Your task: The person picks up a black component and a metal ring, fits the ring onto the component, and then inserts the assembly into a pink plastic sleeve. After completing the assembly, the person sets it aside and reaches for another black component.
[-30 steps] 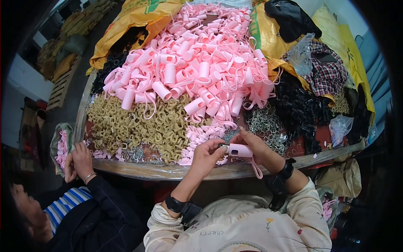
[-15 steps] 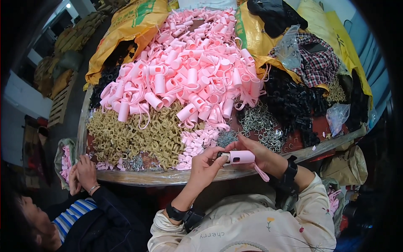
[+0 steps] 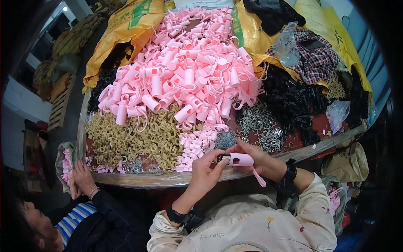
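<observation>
Above the table's near edge, my hands meet on a pink cylindrical plastic case [image 3: 243,159] with a small window and a pink strap [image 3: 260,179] hanging below it. A small dark and metallic insert [image 3: 224,158] shows at the case's left end, pinched between the thumb and fingers of my left hand [image 3: 205,168]. My right hand [image 3: 257,156] closes round the case from behind and the right; some of its fingers are hidden. Just beyond my hands lie small pink pieces [image 3: 195,147], tiny grey metal parts [image 3: 226,139] and U-shaped metal pieces [image 3: 262,128].
A large heap of pink cases [image 3: 197,63] fills the table's middle, with tan plastic parts [image 3: 134,136] in front and black parts [image 3: 289,103] at right. Yellow sacks [image 3: 126,25] stand behind. At left, a co-worker's hands [image 3: 84,178] are near a bag [image 3: 66,166].
The view has shifted slightly. The case stays between my hands, and its left end and the insert sit closer together. The co-worker's hands have moved a little lower and to the left.
</observation>
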`<act>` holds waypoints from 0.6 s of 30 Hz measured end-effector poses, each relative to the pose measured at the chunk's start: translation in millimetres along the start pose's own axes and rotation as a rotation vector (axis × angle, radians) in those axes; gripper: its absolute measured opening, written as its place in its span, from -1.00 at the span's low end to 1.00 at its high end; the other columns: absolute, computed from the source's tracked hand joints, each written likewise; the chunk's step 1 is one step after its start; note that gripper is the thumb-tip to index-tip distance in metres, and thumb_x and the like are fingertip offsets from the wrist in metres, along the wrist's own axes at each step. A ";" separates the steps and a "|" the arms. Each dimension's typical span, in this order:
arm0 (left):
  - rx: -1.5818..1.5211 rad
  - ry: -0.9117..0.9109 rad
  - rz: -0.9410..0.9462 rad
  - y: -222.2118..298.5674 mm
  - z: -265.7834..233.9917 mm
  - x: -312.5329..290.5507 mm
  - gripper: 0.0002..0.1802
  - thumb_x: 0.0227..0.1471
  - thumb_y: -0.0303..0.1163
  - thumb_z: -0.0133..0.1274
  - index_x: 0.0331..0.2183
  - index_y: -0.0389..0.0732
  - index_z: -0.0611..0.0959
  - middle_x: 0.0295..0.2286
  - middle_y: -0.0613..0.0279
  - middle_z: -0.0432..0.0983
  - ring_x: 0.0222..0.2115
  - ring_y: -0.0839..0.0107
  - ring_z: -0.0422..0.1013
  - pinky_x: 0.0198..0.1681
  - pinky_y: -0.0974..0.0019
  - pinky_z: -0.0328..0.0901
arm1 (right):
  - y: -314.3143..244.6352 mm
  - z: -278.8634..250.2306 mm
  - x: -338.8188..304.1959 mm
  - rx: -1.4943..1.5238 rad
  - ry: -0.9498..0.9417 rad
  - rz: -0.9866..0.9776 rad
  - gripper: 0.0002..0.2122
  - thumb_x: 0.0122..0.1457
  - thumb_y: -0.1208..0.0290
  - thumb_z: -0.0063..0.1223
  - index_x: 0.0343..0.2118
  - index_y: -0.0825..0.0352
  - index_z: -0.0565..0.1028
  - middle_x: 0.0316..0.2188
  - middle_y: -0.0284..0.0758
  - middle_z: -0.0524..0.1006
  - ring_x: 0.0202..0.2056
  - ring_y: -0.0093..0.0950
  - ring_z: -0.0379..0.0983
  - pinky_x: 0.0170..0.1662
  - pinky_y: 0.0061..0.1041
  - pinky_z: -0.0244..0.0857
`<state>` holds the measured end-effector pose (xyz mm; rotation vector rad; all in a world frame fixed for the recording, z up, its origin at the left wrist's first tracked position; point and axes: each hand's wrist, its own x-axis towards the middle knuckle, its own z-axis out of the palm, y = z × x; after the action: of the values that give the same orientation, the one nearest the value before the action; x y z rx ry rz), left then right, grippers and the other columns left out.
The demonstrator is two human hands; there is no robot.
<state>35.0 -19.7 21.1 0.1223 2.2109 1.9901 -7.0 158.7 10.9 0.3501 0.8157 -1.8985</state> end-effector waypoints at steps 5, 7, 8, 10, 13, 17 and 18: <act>-0.168 -0.101 -0.157 -1.4 1.3 7.2 -0.78 -0.13 -0.48 0.01 -0.32 -0.30 0.49 -0.56 0.34 0.40 -0.59 0.66 0.30 -0.55 0.62 0.22 | 7.1 -5.2 2.9 -0.014 0.112 -0.014 -0.54 0.10 -0.01 -0.48 -0.31 0.35 0.32 -0.61 -0.27 0.41 -0.79 -0.58 0.26 -0.91 -0.71 -0.06; -0.251 -0.121 -0.198 -5.1 2.5 9.2 -0.77 -0.13 -0.47 0.01 -0.32 -0.30 0.49 -0.56 0.34 0.40 -0.59 0.66 0.30 -0.55 0.62 0.23 | 9.3 -11.5 6.2 -0.077 0.132 -0.095 -0.56 0.12 0.04 -0.47 -0.30 0.36 0.32 -0.54 -0.27 0.42 -0.66 -0.55 0.33 -0.78 -0.65 0.11; -0.325 -0.110 -0.243 -6.2 4.2 10.6 -0.77 -0.13 -0.48 0.00 -0.32 -0.30 0.48 -0.56 0.33 0.41 -0.58 0.64 0.32 -0.53 0.60 0.25 | 8.3 -12.0 5.1 -0.110 0.144 -0.138 -0.58 0.13 0.06 -0.47 -0.30 0.36 0.32 -0.51 -0.27 0.42 -0.60 -0.53 0.36 -0.71 -0.62 0.20; -0.470 -0.094 -0.331 -7.5 8.7 13.1 -0.77 -0.12 -0.49 -0.02 -0.30 -0.29 0.47 -0.55 0.32 0.41 -0.57 0.60 0.34 -0.50 0.58 0.29 | 7.7 -6.2 2.3 -0.262 0.187 -0.342 -0.56 0.10 0.03 -0.42 -0.28 0.36 0.32 -0.45 -0.26 0.41 -0.50 -0.50 0.36 -0.57 -0.60 0.21; -0.613 -0.131 -0.353 -10.8 11.3 14.8 -0.74 -0.11 -0.48 -0.03 -0.26 -0.26 0.43 -0.50 0.30 0.42 -0.53 0.57 0.36 -0.47 0.53 0.31 | 4.8 6.5 -8.9 -0.572 0.282 -0.747 -0.51 0.05 -0.04 -0.32 -0.23 0.37 0.32 -0.33 -0.23 0.39 -0.30 -0.44 0.34 -0.30 -0.55 0.25; -0.730 -0.178 -0.392 -1.8 28.7 15.3 -0.66 -0.09 -0.47 -0.05 -0.19 -0.23 0.35 -0.42 0.28 0.42 -0.46 0.54 0.38 -0.45 0.49 0.32 | -2.0 13.4 -41.7 -1.221 -0.079 -0.983 -0.51 -0.03 0.09 -0.09 -0.09 0.33 0.24 -0.25 -0.29 0.36 -0.16 -0.38 0.23 -0.06 -0.49 0.06; -0.752 -0.177 -0.406 0.7 32.4 13.9 -0.63 -0.09 -0.47 -0.05 -0.16 -0.23 0.32 -0.39 0.27 0.41 -0.44 0.54 0.38 -0.44 0.48 0.32 | -1.3 11.7 -48.4 -1.275 -0.084 -0.995 -0.45 -0.07 0.04 -0.06 -0.07 0.33 0.22 -0.18 -0.26 0.30 -0.13 -0.37 0.21 -0.04 -0.50 0.03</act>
<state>27.0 14.5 17.7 -0.2173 1.1485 2.2845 15.3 184.4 47.3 -1.0827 2.1569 -1.7144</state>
